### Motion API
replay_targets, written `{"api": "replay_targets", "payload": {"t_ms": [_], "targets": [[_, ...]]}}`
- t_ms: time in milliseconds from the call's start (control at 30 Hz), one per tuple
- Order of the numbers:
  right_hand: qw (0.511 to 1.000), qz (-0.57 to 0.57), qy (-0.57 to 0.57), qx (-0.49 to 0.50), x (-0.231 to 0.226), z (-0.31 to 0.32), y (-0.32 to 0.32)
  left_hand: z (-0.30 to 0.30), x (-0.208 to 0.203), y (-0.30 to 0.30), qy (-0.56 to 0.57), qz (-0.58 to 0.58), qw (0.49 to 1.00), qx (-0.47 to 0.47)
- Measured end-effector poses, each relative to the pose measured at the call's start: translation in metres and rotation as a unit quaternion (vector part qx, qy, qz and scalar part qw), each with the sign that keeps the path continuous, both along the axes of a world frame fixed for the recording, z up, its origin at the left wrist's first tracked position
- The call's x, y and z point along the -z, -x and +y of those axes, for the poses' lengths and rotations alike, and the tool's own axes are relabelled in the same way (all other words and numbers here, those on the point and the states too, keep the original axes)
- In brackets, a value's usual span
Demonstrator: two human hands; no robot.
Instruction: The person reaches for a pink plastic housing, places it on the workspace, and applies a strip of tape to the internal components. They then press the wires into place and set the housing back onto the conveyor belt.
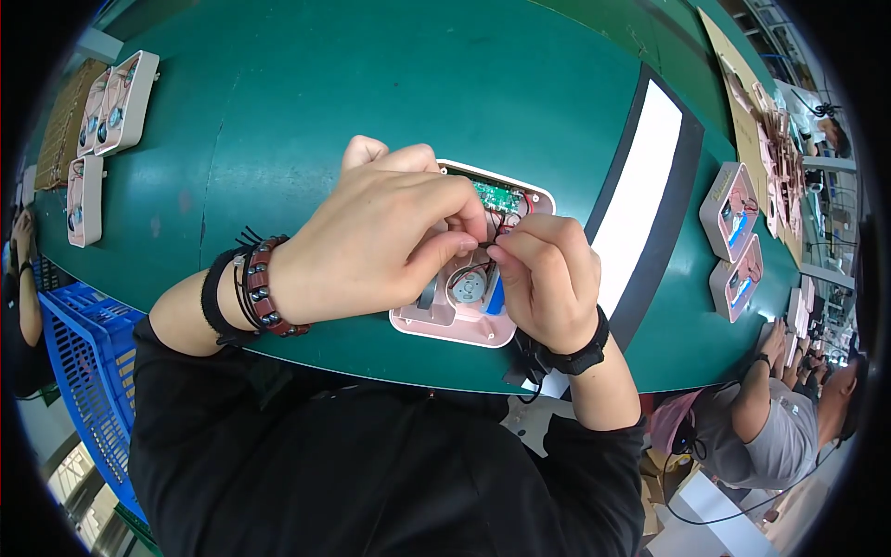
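Observation:
A pale pink plastic housing lies on the green table in front of me, its inside facing up. Within it are a green circuit board at the far end, thin red and black wires, a round silver speaker or motor and a blue block. Over its middle, my left hand pinches with thumb and forefinger. My right hand pinches right beside it, the fingertips of both nearly touching. A dark wire or small connector appears between them, mostly covered by the fingers.
Similar pink housings stand at the far left, with two more housings at the right. A white strip with black borders crosses the table. A blue crate is at lower left. Another person sits at the right.

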State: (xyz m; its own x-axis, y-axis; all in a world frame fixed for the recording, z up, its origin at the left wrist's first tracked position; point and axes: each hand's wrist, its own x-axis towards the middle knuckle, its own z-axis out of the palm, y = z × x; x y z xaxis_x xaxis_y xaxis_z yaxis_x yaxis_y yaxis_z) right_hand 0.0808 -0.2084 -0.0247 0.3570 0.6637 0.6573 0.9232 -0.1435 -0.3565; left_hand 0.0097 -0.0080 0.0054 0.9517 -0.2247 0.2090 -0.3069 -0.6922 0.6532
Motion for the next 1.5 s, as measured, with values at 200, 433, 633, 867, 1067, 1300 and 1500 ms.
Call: {"api": "replay_targets", "payload": {"t_ms": [200, 433, 633, 867, 1067, 1300, 1500], "targets": [[0.998, 0.012, -0.052, 0.027, 0.001, 0.004, 0.000, -0.001, -0.003, 0.001, 0.003, 0.015, 1.000, -0.016], [0.999, -0.032, 0.025, 0.007, 0.001, -0.002, 0.002, -0.001, -0.003, 0.001, -0.002, 0.026, 0.999, -0.021], [0.999, -0.010, 0.014, 0.032, -0.001, 0.004, 0.004, -0.002, -0.003, 0.002, -0.001, 0.017, 1.000, -0.016], [0.999, 0.024, 0.014, 0.031, -0.002, 0.004, 0.007, -0.006, -0.001, 0.004, -0.035, -0.061, 0.997, -0.041], [0.998, -0.016, 0.046, 0.031, -0.008, 0.005, 0.004, -0.010, -0.001, 0.004, -0.109, -0.142, 0.983, -0.041], [0.999, -0.017, 0.027, 0.033, -0.002, 0.004, 0.001, -0.009, -0.001, -0.003, -0.073, -0.094, 0.992, -0.032], [0.999, 0.028, -0.026, 0.022, 0.000, 0.009, 0.002, -0.006, 0.003, -0.003, -0.047, -0.034, 0.998, -0.031]]}}
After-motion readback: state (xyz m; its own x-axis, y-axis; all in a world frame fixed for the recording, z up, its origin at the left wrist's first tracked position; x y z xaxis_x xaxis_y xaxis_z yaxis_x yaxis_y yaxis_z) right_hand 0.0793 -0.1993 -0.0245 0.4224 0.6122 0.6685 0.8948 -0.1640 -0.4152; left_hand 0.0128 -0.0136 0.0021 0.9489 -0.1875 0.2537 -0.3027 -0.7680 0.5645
